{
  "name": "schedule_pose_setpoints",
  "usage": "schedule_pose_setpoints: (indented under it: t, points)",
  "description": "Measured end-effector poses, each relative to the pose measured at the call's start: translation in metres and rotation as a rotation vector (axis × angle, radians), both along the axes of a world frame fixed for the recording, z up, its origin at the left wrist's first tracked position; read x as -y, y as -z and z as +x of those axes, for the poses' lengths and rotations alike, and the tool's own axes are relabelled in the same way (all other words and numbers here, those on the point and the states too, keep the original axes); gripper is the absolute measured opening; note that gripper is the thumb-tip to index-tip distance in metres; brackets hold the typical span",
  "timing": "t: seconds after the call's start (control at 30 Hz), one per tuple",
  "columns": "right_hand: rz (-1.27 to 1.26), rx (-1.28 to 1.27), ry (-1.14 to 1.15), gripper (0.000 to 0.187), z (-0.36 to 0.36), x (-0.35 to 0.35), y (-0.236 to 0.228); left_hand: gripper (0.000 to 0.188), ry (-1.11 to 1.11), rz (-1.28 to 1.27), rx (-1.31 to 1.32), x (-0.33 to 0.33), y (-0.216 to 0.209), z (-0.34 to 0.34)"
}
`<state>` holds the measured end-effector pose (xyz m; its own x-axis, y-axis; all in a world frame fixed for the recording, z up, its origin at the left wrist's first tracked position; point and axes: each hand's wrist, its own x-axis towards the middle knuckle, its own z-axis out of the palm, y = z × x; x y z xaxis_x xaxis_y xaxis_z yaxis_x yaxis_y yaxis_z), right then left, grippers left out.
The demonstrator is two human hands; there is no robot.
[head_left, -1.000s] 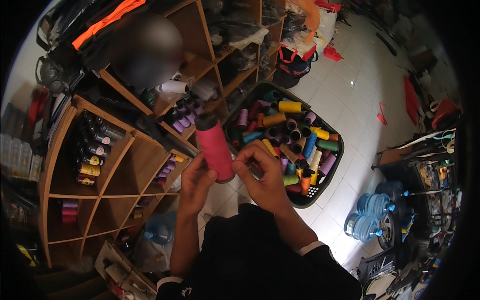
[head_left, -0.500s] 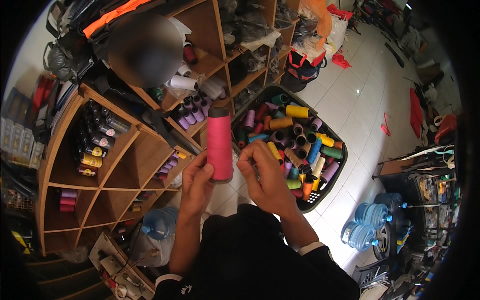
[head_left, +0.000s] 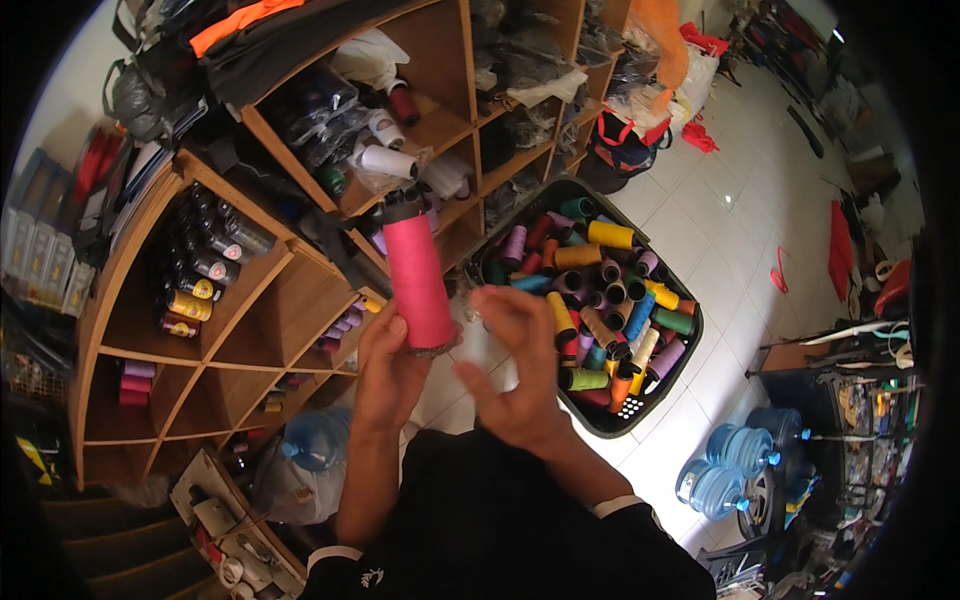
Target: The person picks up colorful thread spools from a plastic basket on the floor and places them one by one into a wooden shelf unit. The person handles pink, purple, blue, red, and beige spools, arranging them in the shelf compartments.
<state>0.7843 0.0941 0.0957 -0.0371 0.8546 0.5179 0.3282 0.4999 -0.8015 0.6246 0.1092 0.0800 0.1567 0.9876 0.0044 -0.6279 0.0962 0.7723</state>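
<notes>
A large pink thread spool (head_left: 417, 275) stands slightly tilted to the left in front of me. My left hand (head_left: 392, 372) grips it low, around its base, with the thumb along the side facing me. Just to the right of the spool, my right hand (head_left: 522, 372) is spread, thumb and fingers apart, holding nothing that I can see. Beyond that hand, on the floor, sits a dark basket (head_left: 690, 352) heaped with thread spools of many colours, among them a yellow spool (head_left: 611, 235) and a green spool (head_left: 673, 321).
At the left, a wooden shelf (head_left: 190, 358) holds dark bottles (head_left: 215, 266) and more spools. Another shelf unit behind has white spools (head_left: 388, 161) and plastic bags. Blue water jugs (head_left: 741, 451) lie at the right, another jug (head_left: 316, 437) at lower left. A red bag (head_left: 622, 148) rests on the tiled floor.
The pink spool has tipped to the left and shifted slightly left and down in my left hand. My right hand has gone from pinched fingers to spread ones. A person at the upper left is gone from view.
</notes>
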Motion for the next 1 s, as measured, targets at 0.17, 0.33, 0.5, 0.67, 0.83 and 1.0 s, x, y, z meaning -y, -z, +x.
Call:
schedule_pose_setpoints:
  t: [0.17,0.33,0.5,0.67,0.83,1.0]
  points:
    - [0.053,0.351,-0.083,0.068,-0.017,0.000,0.010,0.054,-0.190,0.069,-0.223,0.005,0.001,-0.003]
    - [-0.149,0.047,-0.271,0.071,-0.023,0.000,0.020,0.055,-0.218,0.034,-0.170,0.010,0.002,-0.010]
    - [-0.210,-0.085,-0.367,0.070,-0.026,-0.002,0.019,0.059,-0.183,0.044,-0.071,0.012,0.007,-0.016]
    - [-0.260,-0.321,-0.303,0.071,-0.024,0.000,0.017,0.061,-0.061,0.077,0.019,0.010,0.003,-0.021]
    - [0.128,0.199,-0.179,0.071,-0.018,-0.004,0.003,0.056,-0.166,0.101,-0.132,0.008,0.005,-0.018]
    - [0.000,0.122,-0.259,0.071,-0.024,-0.008,0.017,0.043,-0.231,0.127,-0.134,0.010,0.004,-0.012]
